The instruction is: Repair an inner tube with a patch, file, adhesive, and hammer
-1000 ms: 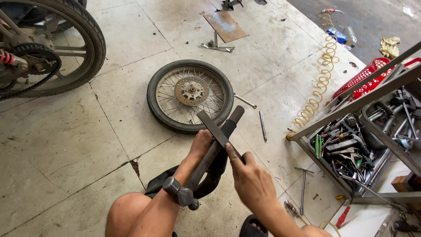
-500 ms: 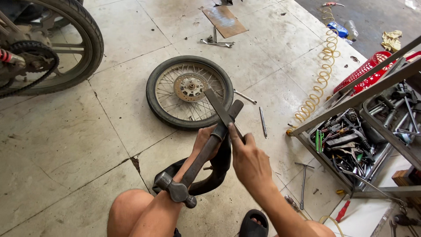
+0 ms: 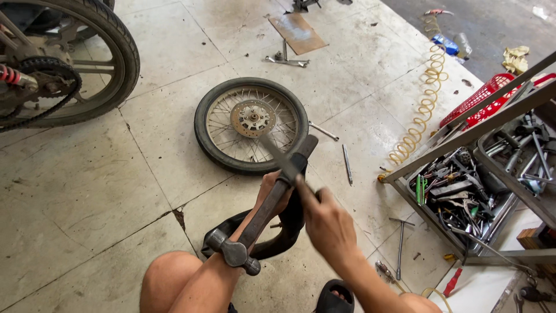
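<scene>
The left hand [image 3: 272, 194] grips a hammer [image 3: 263, 211] mid-handle, its long axis slanting from the head near-left up to far-right, while the right hand [image 3: 327, 223] closes on a blurred blade [image 3: 278, 156] pointing far-left toward the wheel [image 3: 251, 124], bare floor [image 3: 87, 191] lying open leftward.

Tiled floor [image 3: 87, 185]; spoked wheel [image 3: 251, 125], coiled hose [image 3: 421, 110] lying on it

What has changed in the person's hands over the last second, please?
The right hand has drawn its flat tool back along the hammer handle, blurring with motion. The left hand keeps its hold on the hammer, which has tilted slightly. The wheel and inner tube lie unmoved.
</scene>
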